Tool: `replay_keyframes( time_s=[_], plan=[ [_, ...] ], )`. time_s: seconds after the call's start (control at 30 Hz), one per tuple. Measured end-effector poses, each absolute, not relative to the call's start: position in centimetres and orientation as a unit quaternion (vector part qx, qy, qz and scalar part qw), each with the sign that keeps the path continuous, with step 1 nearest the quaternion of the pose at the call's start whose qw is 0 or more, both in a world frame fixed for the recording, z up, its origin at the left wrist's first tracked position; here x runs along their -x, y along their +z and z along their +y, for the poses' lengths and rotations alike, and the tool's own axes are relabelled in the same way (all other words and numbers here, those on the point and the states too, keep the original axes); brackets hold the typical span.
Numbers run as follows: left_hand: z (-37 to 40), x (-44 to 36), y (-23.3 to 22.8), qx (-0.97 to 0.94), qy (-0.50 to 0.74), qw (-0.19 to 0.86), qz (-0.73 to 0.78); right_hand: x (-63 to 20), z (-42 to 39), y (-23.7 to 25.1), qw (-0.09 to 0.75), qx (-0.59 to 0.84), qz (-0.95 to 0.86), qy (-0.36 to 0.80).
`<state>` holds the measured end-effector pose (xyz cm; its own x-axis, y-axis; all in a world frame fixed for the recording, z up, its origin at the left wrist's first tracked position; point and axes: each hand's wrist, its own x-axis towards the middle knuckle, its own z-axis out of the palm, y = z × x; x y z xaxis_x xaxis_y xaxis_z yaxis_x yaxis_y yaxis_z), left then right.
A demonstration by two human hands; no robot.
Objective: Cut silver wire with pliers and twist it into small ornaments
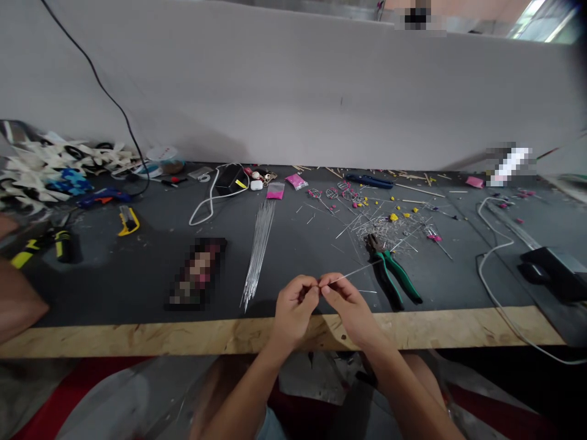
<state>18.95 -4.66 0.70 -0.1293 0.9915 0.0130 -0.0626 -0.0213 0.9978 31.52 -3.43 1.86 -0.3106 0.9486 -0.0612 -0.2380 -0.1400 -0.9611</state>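
Observation:
A thin metal wire [355, 272] slants up and right out of my right hand [347, 304], whose thumb and fingers pinch it. My left hand [296, 304] meets the right at the fingertips, closed in a pinch at the wire's near end; the exact grip there is hidden. Both hands hover over the table's wooden front edge. Just right of them lie green-and-black pliers [389, 269], jaws pointing away. Left of the hands is a long bundle of straight wires [260, 250]. Beyond the pliers spreads a pile of short wire pieces [389, 232].
Wire loops with pink beads [351, 195], yellow bits [393, 217] and pink packets [275, 191] lie farther back. At left are a yellow cutter [128, 221], a blue glue gun [104, 197] and another person's arm [21, 299]. A white cable [481, 269] crosses the right side.

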Motion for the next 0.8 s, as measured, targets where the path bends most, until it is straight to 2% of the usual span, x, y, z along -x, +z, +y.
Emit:
replay_keyframes(
  time_s=[0.13, 0.27, 0.6, 0.8],
  plan=[
    [-4.6, -17.9, 0.5, -0.672, 0.501, 0.208, 0.505, -30.8, -3.9, 1.6, 0.471, 0.351, -0.352, 0.729],
    [-4.5, -17.4, -0.3, -0.759, 0.451, 0.095, 0.459, -30.6, -4.1, 1.4, 0.457, 0.361, -0.294, 0.758],
    [-4.5, -17.2, -0.8, -0.755, 0.45, 0.073, 0.471, -30.7, -4.0, 1.6, 0.434, 0.403, -0.322, 0.739],
    [-4.8, -17.6, -0.2, -0.696, 0.466, 0.169, 0.519, -31.0, -3.8, 1.8, 0.415, 0.411, -0.374, 0.72]
  ],
)
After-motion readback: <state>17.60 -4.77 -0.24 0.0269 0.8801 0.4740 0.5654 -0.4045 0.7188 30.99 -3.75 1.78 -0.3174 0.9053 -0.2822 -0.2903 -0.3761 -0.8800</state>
